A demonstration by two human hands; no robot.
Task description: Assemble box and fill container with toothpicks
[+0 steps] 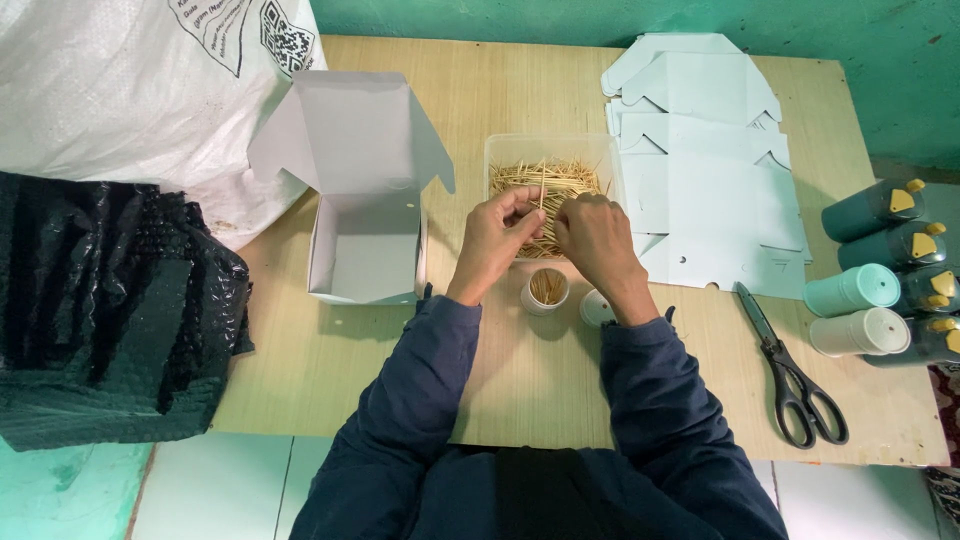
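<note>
Toothpicks (545, 180) filled the clear tray (500, 150) at frame centre as your left hand (497, 232) pinched a small bunch upright and your right hand (592, 232) closed loosely beside it. The open white tube (546, 290) stood just below. A loosened pinch, you risked, could scatter sticks across the wooden table (500, 400) or tip the tube.

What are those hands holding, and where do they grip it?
Both the left hand and right hand pinch a small bunch of toothpicks near its lower end, above the clear tray.
</note>
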